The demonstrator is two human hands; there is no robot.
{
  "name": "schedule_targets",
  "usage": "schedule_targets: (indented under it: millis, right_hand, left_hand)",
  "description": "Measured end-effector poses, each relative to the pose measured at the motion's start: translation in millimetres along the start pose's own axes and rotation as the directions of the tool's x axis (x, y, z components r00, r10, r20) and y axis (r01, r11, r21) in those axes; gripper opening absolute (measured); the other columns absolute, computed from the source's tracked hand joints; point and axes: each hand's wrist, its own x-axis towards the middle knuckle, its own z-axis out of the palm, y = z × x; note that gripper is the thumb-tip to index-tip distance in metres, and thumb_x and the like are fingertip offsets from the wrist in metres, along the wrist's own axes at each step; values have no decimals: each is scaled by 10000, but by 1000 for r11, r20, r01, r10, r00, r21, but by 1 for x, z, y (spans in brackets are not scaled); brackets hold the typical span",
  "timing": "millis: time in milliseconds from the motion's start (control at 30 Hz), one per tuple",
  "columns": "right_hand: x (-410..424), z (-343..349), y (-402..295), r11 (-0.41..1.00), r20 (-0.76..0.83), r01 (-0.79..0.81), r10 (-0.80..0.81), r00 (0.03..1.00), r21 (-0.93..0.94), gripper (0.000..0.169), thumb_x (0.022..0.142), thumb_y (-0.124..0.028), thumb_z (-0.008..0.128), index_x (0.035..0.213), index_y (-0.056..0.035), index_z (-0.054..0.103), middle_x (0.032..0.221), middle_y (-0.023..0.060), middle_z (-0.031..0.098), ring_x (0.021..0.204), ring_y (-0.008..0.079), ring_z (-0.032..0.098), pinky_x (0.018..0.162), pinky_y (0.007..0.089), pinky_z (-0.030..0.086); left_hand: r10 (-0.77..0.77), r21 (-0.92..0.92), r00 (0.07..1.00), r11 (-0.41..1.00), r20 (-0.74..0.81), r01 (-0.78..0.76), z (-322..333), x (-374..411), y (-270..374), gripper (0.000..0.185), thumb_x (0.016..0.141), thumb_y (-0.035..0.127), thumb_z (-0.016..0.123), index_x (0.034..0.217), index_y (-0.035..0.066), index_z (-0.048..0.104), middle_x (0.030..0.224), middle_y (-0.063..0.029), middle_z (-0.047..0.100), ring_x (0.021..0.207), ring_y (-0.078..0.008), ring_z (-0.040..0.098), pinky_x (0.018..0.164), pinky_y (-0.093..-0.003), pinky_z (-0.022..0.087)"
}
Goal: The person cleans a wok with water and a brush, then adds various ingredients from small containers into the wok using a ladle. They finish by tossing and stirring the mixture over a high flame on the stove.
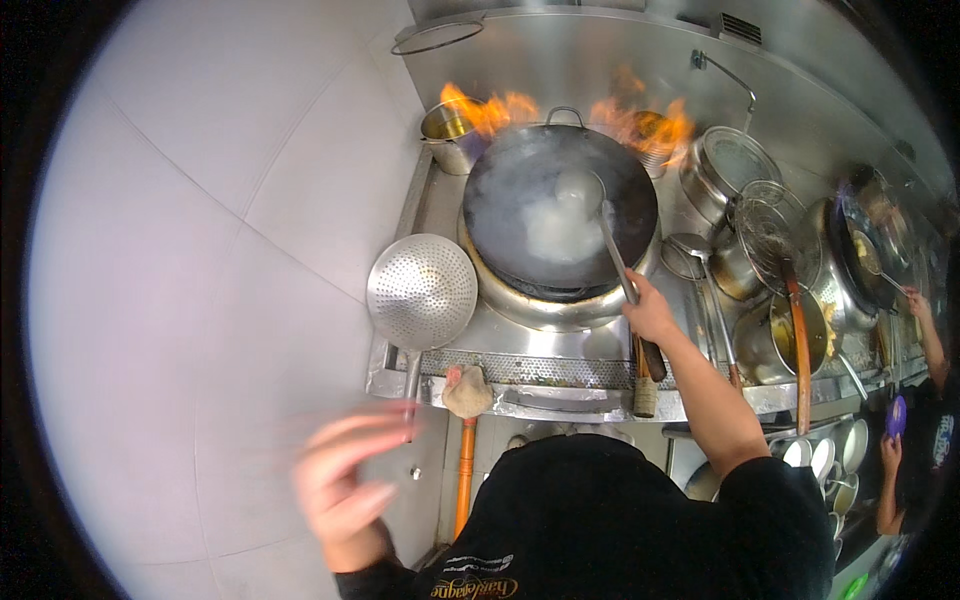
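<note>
A dark wok (510, 180) with one loop handle sits on the range, and steam hides part of its inside. My right hand (651, 309) grips the long handle of a steel ladle (613, 244). The ladle's bowl is inside the wok, by a pale, steamy patch of liquid (559, 229). My left hand (349, 476) is blurred, its fingers apart, at the lower left. It overlaps the handle end of a perforated steel skimmer (422, 291), with no grip on it visible. That skimmer lies at the range's left side.
Flames (491, 112) rise behind the wok, near a metal pot (452, 154) and a tin can (654, 159). Right stand a lidded pot (705, 176), wire strainer (776, 232) and deep pot (757, 337). A cloth (468, 391) hangs at the front edge. Another person's hand (916, 304) works far right.
</note>
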Motion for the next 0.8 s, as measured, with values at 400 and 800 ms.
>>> schedule_targets:
  millis: [400, 800]
  right_hand:
    - [-18, -14, -25, 996, -57, 38, -43, 997, -78, 693, 777, -87, 626, 1428, -109, 390, 952, 225, 657, 756, 329, 655, 699, 396, 525]
    - [-73, 2, -16, 838, -148, -89, 10, 989, -538, 659, 818, -75, 562, 1438, -155, 353, 1154, 226, 607, 1000, 373, 625, 849, 457, 508]
  left_hand:
    - [-900, 562, -32, 243, 434, 791, 136, -393, -365, 346, 913, 275, 588, 1153, 26, 608, 1082, -112, 650, 888, -205, 614, 791, -316, 477]
    - [-843, 546, 352, 533, 407, 646, 87, -363, -446, 190, 781, 153, 634, 939, 59, 680, 779, -106, 670, 658, -191, 655, 611, -358, 532]
